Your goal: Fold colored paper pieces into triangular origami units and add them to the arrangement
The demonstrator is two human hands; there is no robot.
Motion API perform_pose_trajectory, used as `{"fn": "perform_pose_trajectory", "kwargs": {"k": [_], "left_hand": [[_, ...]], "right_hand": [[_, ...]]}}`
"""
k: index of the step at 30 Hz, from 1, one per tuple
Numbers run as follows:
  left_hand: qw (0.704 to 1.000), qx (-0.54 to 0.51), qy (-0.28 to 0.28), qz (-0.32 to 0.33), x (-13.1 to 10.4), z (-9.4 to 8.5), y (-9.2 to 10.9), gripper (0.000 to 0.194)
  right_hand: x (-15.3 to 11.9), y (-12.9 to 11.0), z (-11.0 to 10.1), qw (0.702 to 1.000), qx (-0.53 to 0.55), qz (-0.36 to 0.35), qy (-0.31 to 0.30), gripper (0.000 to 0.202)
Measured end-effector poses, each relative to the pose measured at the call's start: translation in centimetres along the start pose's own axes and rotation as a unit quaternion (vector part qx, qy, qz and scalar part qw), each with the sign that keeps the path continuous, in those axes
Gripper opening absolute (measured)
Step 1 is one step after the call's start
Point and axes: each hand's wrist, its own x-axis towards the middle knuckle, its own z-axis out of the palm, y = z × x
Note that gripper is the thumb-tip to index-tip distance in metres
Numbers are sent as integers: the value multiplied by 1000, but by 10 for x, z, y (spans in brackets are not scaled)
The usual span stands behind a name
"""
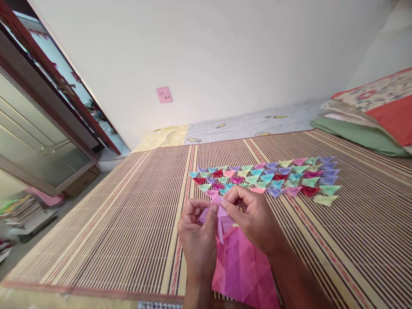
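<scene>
A partly folded lilac origami paper (222, 221) is pinched between both my hands above the mat. My left hand (198, 227) grips its left side, thumb on top. With thumb and forefinger, my right hand (249, 214) holds the upper right part near the peak. A narrow paper point hangs down in the middle. Below the hands lies a creased pink-magenta sheet (244, 270), partly covered by my right forearm. Just beyond the hands, rows of small folded paper pieces (267, 177) in many colours lie on the mat; my hands hide some of the nearest ones.
A striped bamboo mat (128, 223) covers the bed. Folded bedding (363, 131) and a patterned pillow (386, 98) are piled at the right. A pink note (164, 95) is stuck on the white wall. At the left are an open door (35, 137) and stacked papers (24, 210).
</scene>
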Motion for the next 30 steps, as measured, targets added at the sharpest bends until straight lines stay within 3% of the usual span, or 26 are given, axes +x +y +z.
{"fn": "perform_pose_trajectory", "kwargs": {"k": [4,8,14,25,30], "left_hand": [[999,-37,0,-15,0,2,3,27],[996,-54,-46,-57,5,-4,3,34],[984,-87,-102,-114,12,-12,3,22],[987,-70,-107,-95,14,-15,2,21],[990,-110,-56,-72,12,-16,-2,19]], "right_hand": [[0,1,2,1000,3,-7,11,26],[0,1,0,1000,2,-9,-4,26],[-1,2,-1,999,-22,-27,-36,24],[0,1,-5,996,-24,-19,-78,26],[0,4,-2,997,-31,6,-65,14]]}}
